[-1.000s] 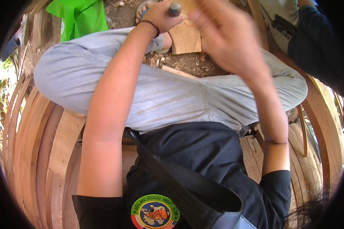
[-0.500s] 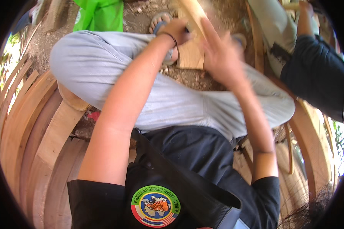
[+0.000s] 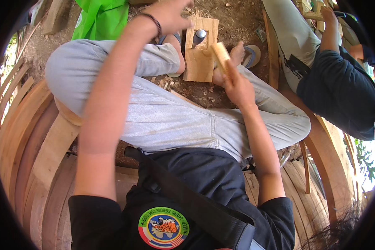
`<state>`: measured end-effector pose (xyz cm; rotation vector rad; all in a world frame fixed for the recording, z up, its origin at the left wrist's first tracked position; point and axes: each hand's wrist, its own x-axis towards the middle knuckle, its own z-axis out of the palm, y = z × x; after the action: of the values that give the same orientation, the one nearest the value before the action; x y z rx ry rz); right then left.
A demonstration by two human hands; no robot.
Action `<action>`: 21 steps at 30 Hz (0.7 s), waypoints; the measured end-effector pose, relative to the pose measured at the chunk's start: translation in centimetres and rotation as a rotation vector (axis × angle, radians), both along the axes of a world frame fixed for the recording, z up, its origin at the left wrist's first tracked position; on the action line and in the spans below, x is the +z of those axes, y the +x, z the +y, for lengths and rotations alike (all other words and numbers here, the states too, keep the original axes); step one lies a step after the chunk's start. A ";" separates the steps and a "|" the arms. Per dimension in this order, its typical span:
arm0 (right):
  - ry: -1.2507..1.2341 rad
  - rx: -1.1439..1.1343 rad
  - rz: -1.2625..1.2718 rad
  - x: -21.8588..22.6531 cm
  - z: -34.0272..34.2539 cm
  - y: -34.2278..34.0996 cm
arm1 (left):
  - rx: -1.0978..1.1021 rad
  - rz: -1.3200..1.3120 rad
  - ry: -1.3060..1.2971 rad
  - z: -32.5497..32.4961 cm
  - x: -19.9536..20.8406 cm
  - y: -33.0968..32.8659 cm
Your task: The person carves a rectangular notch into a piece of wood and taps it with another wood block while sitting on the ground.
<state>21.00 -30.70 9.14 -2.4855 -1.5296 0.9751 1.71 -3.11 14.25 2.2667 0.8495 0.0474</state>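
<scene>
Between my feet lies a pale wooden board (image 3: 200, 66) with a rectangular recess cut into it. A chisel (image 3: 199, 37) stands in that recess, its dark handle topped by a round metal cap, and no hand touches it. My left hand (image 3: 168, 16) is raised left of the board, fingers apart and holding nothing; the frame's top edge crops it near the fingertips. To the board's right, my right hand (image 3: 238, 89) is wrapped round a thick pale wooden stick (image 3: 221, 55), whose upper end points up and left. The stick's lower part is hidden in the fist.
Wood shavings (image 3: 164, 83) are strewn over the dirt floor. A green bag (image 3: 100, 18) lies at the upper left. Curved wooden planks (image 3: 25, 137) rise at both sides. At the right sits a co-worker in a dark shirt (image 3: 337, 87), close to my knee.
My left hand has let go of the chisel and moved up and left. My right hand has lowered the wooden stick toward me, leaving the board and the chisel uncovered.
</scene>
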 end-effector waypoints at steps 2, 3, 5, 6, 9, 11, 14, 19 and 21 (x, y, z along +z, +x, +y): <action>-0.122 0.080 0.001 0.0 0.0 0.0 | 0.070 0.040 -0.092 1.0 4.3 0.7; -0.175 0.119 0.000 0.1 0.3 0.1 | 0.006 0.101 -0.091 1.3 6.4 1.0; 0.074 0.181 -0.082 -1.2 0.2 1.1 | -0.122 0.225 -0.076 1.9 9.5 0.9; 0.199 0.208 -0.122 -1.8 0.2 1.5 | -0.109 0.210 -0.088 2.6 9.2 0.4; 0.400 -0.231 0.378 3.0 6.5 -1.3 | -0.045 0.127 -0.199 4.2 6.6 -2.4; 0.425 -0.463 0.691 5.4 9.5 -3.0 | 0.059 0.108 -0.147 3.4 5.1 -2.6; 0.448 -0.381 0.753 5.9 12.4 -4.4 | 0.040 0.121 0.003 2.9 2.4 -2.4; 0.056 -0.245 0.416 3.8 14.2 -4.7 | -0.028 0.175 0.036 3.7 0.5 -2.4; 0.057 -0.320 0.461 4.1 13.1 -4.8 | -0.011 0.222 0.040 3.8 0.6 -2.5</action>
<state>16.22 -17.64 13.22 -2.1633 -0.9738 1.2990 -0.74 0.72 14.82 2.3439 0.9576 -0.1970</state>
